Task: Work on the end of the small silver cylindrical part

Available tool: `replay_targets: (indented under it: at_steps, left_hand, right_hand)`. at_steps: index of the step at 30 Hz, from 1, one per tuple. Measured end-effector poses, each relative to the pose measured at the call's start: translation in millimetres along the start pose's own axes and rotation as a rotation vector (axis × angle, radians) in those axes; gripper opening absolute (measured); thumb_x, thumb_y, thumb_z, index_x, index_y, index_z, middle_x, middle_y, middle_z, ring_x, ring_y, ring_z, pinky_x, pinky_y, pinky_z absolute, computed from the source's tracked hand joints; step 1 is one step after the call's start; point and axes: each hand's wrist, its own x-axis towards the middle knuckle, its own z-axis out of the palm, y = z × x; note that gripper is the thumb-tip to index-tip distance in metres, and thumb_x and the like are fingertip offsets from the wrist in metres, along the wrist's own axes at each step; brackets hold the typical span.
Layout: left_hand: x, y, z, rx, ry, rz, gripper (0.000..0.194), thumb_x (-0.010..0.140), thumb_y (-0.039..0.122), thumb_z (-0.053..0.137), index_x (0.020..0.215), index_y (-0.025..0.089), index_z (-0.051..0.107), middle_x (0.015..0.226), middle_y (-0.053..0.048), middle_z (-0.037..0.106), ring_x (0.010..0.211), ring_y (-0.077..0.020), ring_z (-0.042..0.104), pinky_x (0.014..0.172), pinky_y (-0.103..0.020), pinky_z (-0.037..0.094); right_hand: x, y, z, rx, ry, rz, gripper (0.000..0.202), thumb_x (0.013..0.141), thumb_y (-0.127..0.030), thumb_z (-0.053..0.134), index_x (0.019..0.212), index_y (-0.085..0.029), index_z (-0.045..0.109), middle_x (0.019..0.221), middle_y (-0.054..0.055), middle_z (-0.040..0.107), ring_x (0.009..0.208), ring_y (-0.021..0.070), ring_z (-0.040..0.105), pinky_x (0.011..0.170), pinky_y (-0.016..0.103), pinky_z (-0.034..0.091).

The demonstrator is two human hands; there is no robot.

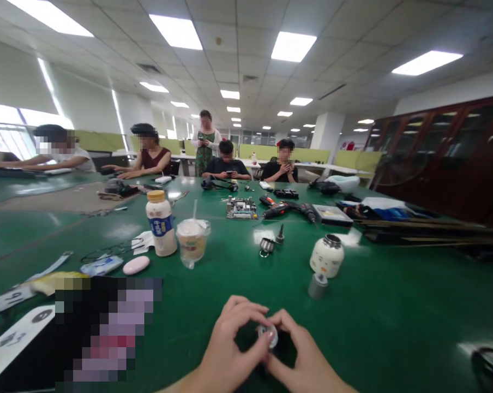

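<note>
My left hand (236,338) and my right hand (293,349) meet above the near part of the green table (214,289). Both pinch a small, round, silvery-white part (273,337) between thumbs and fingers; its exact kind does not show, and fingertips cover much of it. Ahead and to the right stands a cream thermos bottle (327,256) with a printed face, its metal mouth uncovered. Just in front of the bottle is a grey cylindrical piece (317,286). Farther off lie a metal piece with a ring (266,246) and a small dark pointed part (280,234).
To the left are a milk tea bottle (161,226), a plastic cup with a straw (193,240), a pink oval case (136,265) and a dark flat object (42,355). Beyond lie a circuit board (241,208) and power drills (277,209). Several people sit or stand across the table.
</note>
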Motion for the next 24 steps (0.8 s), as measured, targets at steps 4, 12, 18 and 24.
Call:
replay_targets:
  at_steps: [4,12,18,24]
  left_hand:
    - [3,-2,0.8,-0.054,-0.044,-0.012,0.01,0.08,0.015,0.066,0.083,0.023,0.07,0.096,-0.006,0.072,0.098,-0.0243,0.059,0.086,-0.04,0.049]
    - [11,-10,-4.9,-0.041,0.031,0.076,0.01,0.087,0.021,0.066,0.09,0.026,0.075,0.092,-0.005,0.072,0.095,-0.0234,0.059,0.085,-0.038,0.048]
    - [19,-38,-12.1,0.375,0.046,-0.11,0.012,0.082,0.031,0.073,0.091,0.037,0.078,0.1,-0.005,0.07,0.099,-0.0294,0.055,0.085,-0.048,0.045]
    - [10,-46,-8.7,0.565,-0.006,-0.131,0.019,0.08,0.036,0.073,0.098,0.038,0.076,0.106,-0.006,0.065,0.101,-0.0304,0.054,0.079,-0.044,0.045]
  right_hand:
    - [-3,-3,0,-0.003,0.012,0.019,0.018,0.077,-0.014,0.063,0.092,-0.021,0.054,0.085,-0.001,0.063,0.077,0.0161,0.06,0.071,0.024,0.047]
    - [-4,-9,-1,-0.026,0.01,0.096,0.018,0.078,-0.018,0.067,0.091,-0.022,0.055,0.087,-0.001,0.064,0.081,0.0174,0.061,0.075,0.027,0.047]
    - [-3,-3,-2,-0.046,-0.012,0.114,0.022,0.076,-0.02,0.069,0.095,-0.023,0.057,0.095,0.002,0.068,0.09,0.021,0.064,0.082,0.03,0.047]
    - [-2,-4,-1,-0.061,-0.006,0.097,0.02,0.076,-0.021,0.068,0.093,-0.022,0.056,0.091,0.001,0.069,0.085,0.0206,0.064,0.079,0.03,0.049]
